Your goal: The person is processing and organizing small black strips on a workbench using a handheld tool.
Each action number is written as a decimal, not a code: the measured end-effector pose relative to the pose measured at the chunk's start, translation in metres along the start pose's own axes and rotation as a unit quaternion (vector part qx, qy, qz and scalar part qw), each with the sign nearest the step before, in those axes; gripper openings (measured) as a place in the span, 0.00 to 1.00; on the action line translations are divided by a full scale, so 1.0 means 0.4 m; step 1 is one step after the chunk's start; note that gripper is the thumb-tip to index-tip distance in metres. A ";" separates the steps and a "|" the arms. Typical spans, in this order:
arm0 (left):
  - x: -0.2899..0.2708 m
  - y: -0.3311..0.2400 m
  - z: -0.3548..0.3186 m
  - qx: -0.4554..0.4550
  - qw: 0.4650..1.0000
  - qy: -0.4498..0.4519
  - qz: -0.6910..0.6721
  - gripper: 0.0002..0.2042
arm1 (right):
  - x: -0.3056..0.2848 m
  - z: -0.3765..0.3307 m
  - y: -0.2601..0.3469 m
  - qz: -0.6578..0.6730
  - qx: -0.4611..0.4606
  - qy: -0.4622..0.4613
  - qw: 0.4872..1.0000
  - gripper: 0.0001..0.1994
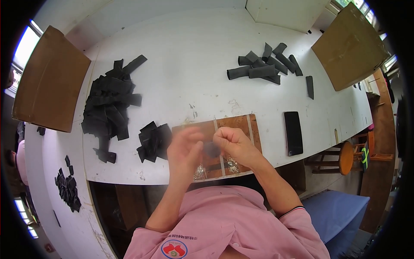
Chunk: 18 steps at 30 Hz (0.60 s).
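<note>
Left hand (184,146): grip parted, blurred; hold unclear
Right hand (235,142): grip pinched, apparently on black piece (211,150) over board (235,122)
Tubes (261,72): beyond board; seemingly done
Strips (108,98): left of board; seemingly remaining

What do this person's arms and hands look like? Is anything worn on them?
The left hand and right hand wear no gloves, and no watch shows at either wrist. The short sleeves are pink, with dark, pale-striped trim at the cuffs. The left hand is too blurred for finer detail.
</note>
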<state>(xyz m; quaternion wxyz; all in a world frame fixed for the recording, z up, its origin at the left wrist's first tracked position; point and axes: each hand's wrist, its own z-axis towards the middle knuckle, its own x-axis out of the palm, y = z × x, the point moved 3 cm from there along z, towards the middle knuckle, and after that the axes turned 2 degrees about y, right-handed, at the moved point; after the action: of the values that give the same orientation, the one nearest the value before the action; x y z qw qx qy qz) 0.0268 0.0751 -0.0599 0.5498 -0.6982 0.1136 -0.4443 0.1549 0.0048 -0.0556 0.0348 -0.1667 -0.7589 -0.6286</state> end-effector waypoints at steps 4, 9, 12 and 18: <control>0.072 -0.124 0.024 0.203 0.912 0.052 0.353 0.14 | -0.015 -0.043 0.054 -0.183 -0.106 -0.110 0.971 0.06; 0.098 -0.122 0.000 0.178 0.978 0.015 0.106 0.07 | 0.056 -0.080 0.156 -0.548 -0.325 -0.116 0.762 0.16; 0.078 -0.109 -0.010 0.179 0.984 -0.019 0.000 0.06 | 0.067 -0.071 0.152 -0.620 -0.306 -0.088 0.717 0.13; 0.092 -0.059 0.006 0.059 0.998 0.002 -0.032 0.11 | 0.025 -0.052 0.055 -0.524 -0.321 -0.098 0.783 0.09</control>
<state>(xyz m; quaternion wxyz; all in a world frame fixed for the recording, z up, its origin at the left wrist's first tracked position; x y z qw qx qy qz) 0.0420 0.0616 -0.0210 0.5754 -0.6666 0.0661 -0.4692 0.1489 -0.0099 -0.0280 -0.4300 0.1944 -0.4831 -0.7375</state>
